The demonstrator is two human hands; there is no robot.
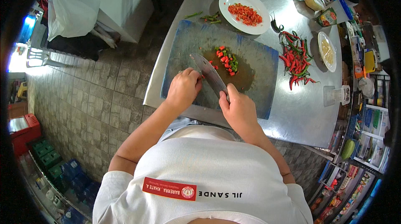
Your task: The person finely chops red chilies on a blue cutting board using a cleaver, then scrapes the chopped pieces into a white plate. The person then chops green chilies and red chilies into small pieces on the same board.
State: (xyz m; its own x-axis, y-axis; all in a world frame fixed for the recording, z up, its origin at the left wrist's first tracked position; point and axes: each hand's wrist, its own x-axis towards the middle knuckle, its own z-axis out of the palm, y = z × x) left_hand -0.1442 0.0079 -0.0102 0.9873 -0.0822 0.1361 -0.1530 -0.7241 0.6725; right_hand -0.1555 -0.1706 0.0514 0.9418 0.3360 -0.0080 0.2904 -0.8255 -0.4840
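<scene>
My right hand (238, 106) grips the handle of a kitchen knife (209, 71), its wide blade slanting up and left over a worn blue cutting board (263, 58). Just left of the blade, my left hand (184, 87) is curled on the board with its fingertips bent under. A bit of red shows beside its fingers; what they hold is mostly hidden. Cut red and green chili pieces (230, 62) lie in a loose pile right of the blade, on a wet brownish patch. Beyond the board, a white oval plate (227, 0) holds finely chopped red chili (245, 14).
Whole red and green chilies (296, 58) are heaped on the steel table (288, 108), right of the board. Farther right are a wrapped plate (320, 40) of pale food and a clear container (329, 96). Green stems (213, 18) lie behind the board.
</scene>
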